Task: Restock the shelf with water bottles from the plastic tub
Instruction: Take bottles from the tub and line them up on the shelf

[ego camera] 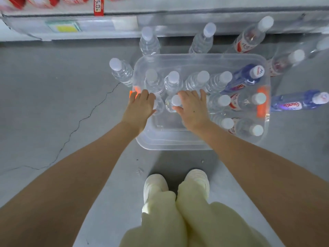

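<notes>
Left hand (141, 107), fingers straight, covered a bottle (159, 106) at the plastic tub's (169, 146) 9 o'clock — right hand (193, 110) spread wide, a capped bottle (176, 100) at its 10 o'clock.

Bottles (173, 77) fill the tub (178, 144) far and right; its near-left corner is open.

Shop aisle, price-tagged shelf edge (99, 6), bottled stock (202, 40)

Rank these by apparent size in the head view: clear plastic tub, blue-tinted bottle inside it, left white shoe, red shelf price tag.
1. Clear plastic tub
2. Blue-tinted bottle
3. Left white shoe: half hidden by trousers, so unsure against the bottle
4. Red price tag, cut by the frame edge
</notes>
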Demonstrator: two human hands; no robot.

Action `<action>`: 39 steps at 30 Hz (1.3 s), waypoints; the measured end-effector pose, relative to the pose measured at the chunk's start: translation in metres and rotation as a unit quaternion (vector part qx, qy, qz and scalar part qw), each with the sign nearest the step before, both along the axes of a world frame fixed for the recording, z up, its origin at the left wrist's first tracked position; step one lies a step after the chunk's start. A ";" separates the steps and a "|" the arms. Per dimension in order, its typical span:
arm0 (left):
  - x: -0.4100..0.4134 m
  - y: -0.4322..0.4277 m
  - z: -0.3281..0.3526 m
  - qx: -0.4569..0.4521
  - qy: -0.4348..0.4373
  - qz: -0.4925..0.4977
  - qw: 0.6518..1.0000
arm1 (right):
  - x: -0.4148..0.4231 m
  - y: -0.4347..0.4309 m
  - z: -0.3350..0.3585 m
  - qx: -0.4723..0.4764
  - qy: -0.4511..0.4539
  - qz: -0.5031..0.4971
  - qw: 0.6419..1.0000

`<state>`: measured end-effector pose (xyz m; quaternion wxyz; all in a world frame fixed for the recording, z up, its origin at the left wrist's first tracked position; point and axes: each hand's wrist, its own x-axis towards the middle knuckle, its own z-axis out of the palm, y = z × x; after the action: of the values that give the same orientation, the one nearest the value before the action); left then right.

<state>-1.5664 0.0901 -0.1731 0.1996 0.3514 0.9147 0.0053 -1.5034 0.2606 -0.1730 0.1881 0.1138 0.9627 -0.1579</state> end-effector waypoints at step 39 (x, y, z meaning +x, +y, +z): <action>-0.060 -0.015 0.654 0.232 -0.062 0.077 0.968 | 0.004 0.039 0.629 0.040 0.312 -0.165 0.935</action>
<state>-1.6263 0.0755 0.4808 0.1682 0.3160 0.8985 0.2540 -1.4994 0.3001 0.4564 -0.1548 0.2238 0.9461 -0.1753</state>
